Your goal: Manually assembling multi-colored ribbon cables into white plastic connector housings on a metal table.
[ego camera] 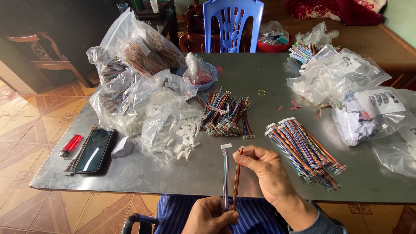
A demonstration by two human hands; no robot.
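Two hands work at the lower middle of the frame, over the near edge of the grey metal table (242, 78). Clear plastic bags of wires and white connector housings (143, 91) fill the upper left, and more crumpled clear bags (346, 78) crowd the right side. At centre lies a loose heap of multicoloured ribbon cables (225, 112); right of centre sits a neat fan of ribbon cables with white plugs (303, 149). A black smartphone (93, 151) and a red lighter (70, 144) rest at lower left. The right hand (268, 173) pinches the top of an orange-striped ribbon cable (236, 177) between thumb and forefinger. The left hand (210, 214) is closed around the lower ends of that cable and a blue-striped ribbon cable with a white plug (225, 173). Both strands hang past the table edge, so a slackened grip could likely drop them into the lap.
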